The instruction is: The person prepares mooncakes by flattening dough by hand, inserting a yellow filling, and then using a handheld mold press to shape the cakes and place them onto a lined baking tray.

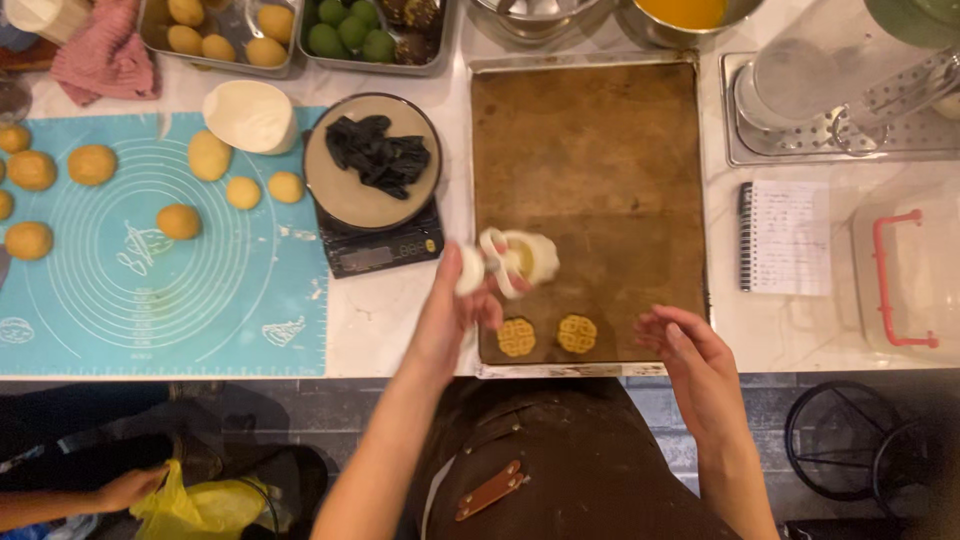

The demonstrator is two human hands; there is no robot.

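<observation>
- White press mould [515, 260], held up above the near end of the brown baking tray [600, 140].
- Left hand [462, 300] clasps the mould, fingers wrapped round it.
- Right hand [690, 350] hangs loose, fingers spread, holding nothing.
- Two patterned pastries [547, 336] sit side by side on the tray, just below the mould.
- Kitchen scale [380, 245] with a plate stands left of the tray.

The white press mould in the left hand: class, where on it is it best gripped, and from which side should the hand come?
Probably grip the white press mould around its round barrel, coming from the left, as the left hand does. Its open end, with yellow dough showing, faces the camera, so fingers should stay off that face. The right hand hovers empty beside the two stamped pastries on the baking tray.
</observation>
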